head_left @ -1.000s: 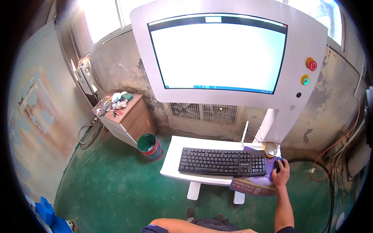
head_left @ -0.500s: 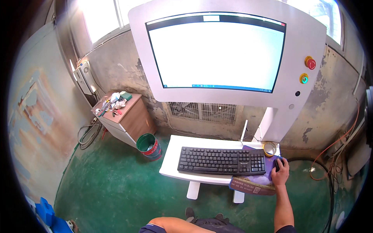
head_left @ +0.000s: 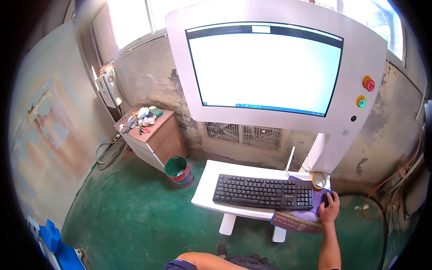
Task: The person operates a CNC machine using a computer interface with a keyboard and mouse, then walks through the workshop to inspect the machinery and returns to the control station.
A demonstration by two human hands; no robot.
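Observation:
My right hand (head_left: 330, 209) is wrapped over a black mouse (head_left: 326, 199) on a purple printed pad (head_left: 303, 215) at the right end of a white shelf (head_left: 203, 189). A black keyboard (head_left: 252, 191) lies left of the mouse, overlapping the pad, and a yellow tape roll (head_left: 313, 185) sits just behind the mouse. Above stands a white machine console (head_left: 179, 63) with a large bright screen (head_left: 263, 67), a red emergency button (head_left: 369, 84) and a green-lit button (head_left: 361, 102). My left forearm crosses the bottom edge; its hand is out of view.
A wooden cabinet (head_left: 166, 144) with tools and rags (head_left: 141, 118) stands at left, a green-and-red bucket (head_left: 184, 173) in front of it. A blue object (head_left: 53, 236) is at lower left. Hoses and cables (head_left: 393, 207) run along the right. The floor (head_left: 121, 216) is green.
The whole scene has shifted a little right and down in the picture, as the camera moved. My right hand stays on the mouse.

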